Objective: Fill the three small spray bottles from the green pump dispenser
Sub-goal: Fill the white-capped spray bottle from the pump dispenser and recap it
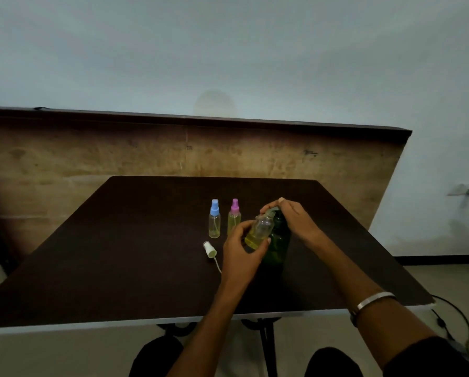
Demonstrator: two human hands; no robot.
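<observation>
The left hand [240, 247] wraps its fingers around the open little bottle [258, 232], part full of yellow liquid, tilted under the green pump dispenser [278, 244] that the right hand [293, 216] presses, mid-table [119, 254].

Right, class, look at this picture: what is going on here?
A person is filling a small open bottle from a green dispenser on a dark table. The left hand grips the bottle, tilted, at the spout; the right hand rests on the pump. The bottle's white cap lies on the table. A blue-capped bottle and a pink-capped bottle stand behind, capped, with yellowish liquid inside.
</observation>
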